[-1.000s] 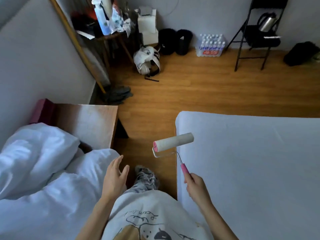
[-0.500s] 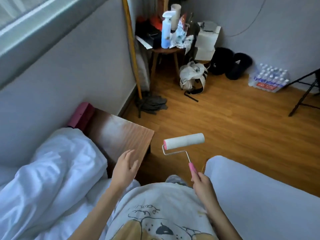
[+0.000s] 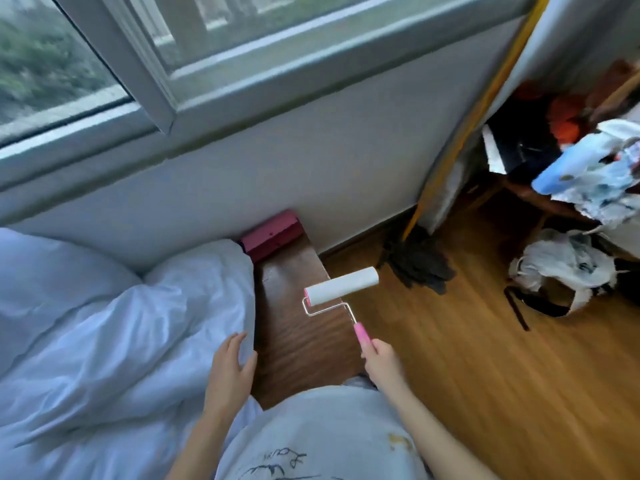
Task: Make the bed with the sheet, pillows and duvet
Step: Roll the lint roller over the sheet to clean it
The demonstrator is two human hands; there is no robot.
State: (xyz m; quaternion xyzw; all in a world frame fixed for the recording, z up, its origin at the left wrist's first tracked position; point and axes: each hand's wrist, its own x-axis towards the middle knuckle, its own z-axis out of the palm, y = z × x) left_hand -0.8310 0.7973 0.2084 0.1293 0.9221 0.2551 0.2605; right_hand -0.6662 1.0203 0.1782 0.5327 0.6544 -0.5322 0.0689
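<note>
Head | right hand [image 3: 381, 362] grips lint roller [image 3: 341, 280] handle, raised | left hand [image 3: 228, 372] fingers spread, over duvet [image 3: 121, 334]

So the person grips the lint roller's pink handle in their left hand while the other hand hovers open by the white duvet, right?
Not quite: the head view shows the right hand gripping the lint roller by its pink handle. The left hand is the open one beside the white duvet.

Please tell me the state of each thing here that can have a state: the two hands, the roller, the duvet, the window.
Right hand: grips the lint roller's pink handle.
Lint roller: held in the air over the wooden nightstand, touching nothing else.
Left hand: open, fingers relaxed, holds nothing.
Duvet: crumpled, not spread.
Window: blurred; open or closed, I cannot tell.
</note>
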